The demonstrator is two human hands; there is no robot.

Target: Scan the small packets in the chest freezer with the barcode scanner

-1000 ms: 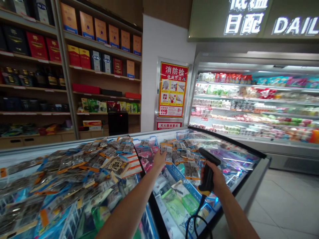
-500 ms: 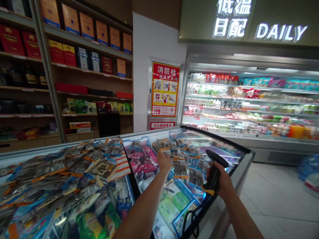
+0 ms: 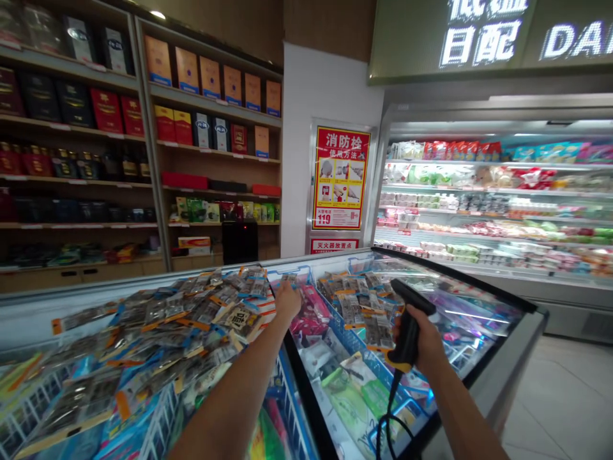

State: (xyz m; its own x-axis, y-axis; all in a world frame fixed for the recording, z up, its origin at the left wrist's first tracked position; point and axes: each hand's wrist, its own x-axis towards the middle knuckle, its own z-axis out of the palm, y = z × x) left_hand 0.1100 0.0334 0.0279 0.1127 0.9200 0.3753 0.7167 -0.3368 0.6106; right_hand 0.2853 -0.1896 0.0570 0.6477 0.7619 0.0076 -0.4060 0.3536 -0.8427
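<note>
My right hand is wrapped round the grip of a black and yellow barcode scanner, held upright over the right part of the freezer. From its base hangs a black cable. My left hand reaches over the black divider with its fingers bunched; their tips are mostly hidden, and I cannot make out what they hold. Just beyond them lies a small dark snack packet. To the left spreads a heap of snack packets; more packets lie on the right side.
Pink bags and green-white bags fill blue wire baskets inside the chest freezer. Shelves of boxed goods stand behind on the left. A lit refrigerated display is at the back right, past a red sign.
My left hand has moved left, away from the right-hand packets toward the divider. The view has turned left. The scanner remains in my right hand, now more upright.
</note>
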